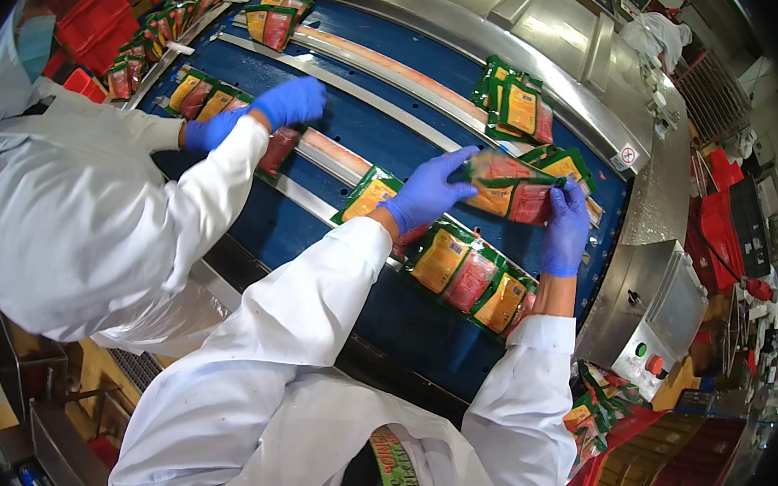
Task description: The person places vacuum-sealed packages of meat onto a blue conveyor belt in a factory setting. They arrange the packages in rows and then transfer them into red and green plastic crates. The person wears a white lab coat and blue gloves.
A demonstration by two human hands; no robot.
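Observation:
My right hand (pixel 567 224), in a blue glove, pinches the upper right corner of a green-edged plastic food packet (pixel 515 191) with red and orange panels. My left hand (pixel 432 188), gloved too, is at the packet's left end with thumb and fingers spread; the packet is blurred there and I cannot tell whether they grip it. Below my hands a row of similar packets (pixel 453 262) lies across a metal sealing bar. One more packet (pixel 369 196) lies under my left wrist. Behind, packets are heaped (pixel 519 105) at the far bar, with others (pixel 569 165) just past the held one.
At the left a co-worker's blue-gloved hands (pixel 290 102) are over packets (pixel 200 98) on the same blue machine bed (pixel 398 133). A steel hood (pixel 478 22) arches behind. A control box (pixel 651 335) stands right, above a red crate (pixel 614 443) with packets.

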